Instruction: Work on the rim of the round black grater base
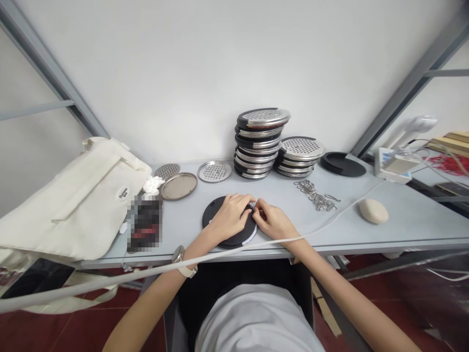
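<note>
My left hand point(231, 212) lies over a black round disc point(212, 211) at the table's front edge, its fingers curled and gripping near the disc's right side. A light strip shows along the disc's lower right rim. Right beside it, my right hand point(271, 220) is closed in a pinch at that same edge, close to the left fingertips. Whatever sits between the right fingers is hidden. Past the hands stands a tall stack of round perforated metal plates with black rims point(257, 144). To its right is a shorter stack point(301, 155) of the same kind.
Loose metal discs point(179, 186) lie behind left, near a perforated plate point(214, 171). Metal clips point(317, 195), a black round tray point(344, 164), a pale rounded object point(373, 211) and a power strip point(392, 166) are rightward. A cream bag point(91, 205) covers the left. A white cable point(146, 271) crosses in front.
</note>
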`<action>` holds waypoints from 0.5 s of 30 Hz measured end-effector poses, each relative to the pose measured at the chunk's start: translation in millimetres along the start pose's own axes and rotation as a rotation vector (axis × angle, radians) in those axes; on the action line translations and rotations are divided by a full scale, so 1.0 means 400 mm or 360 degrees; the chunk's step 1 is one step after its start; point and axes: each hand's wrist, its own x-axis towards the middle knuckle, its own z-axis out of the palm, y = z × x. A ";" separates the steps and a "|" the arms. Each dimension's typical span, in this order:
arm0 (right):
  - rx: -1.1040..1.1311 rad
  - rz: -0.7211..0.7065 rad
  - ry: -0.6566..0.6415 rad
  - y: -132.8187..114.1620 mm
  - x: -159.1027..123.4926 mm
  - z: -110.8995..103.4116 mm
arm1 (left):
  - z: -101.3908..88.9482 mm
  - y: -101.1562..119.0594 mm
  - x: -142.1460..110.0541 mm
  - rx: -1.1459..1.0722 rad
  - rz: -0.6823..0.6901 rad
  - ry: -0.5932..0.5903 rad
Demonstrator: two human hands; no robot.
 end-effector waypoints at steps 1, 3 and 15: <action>0.0002 0.0000 0.0004 0.001 0.000 0.001 | 0.000 0.000 0.000 0.0001 0.0003 0.0001; 0.0002 -0.0001 0.0013 0.002 0.001 0.002 | 0.000 -0.001 0.000 0.0009 0.0007 -0.0002; 0.0035 -0.0049 0.0065 0.016 0.003 0.006 | 0.003 -0.002 -0.001 -0.0043 0.0016 0.0000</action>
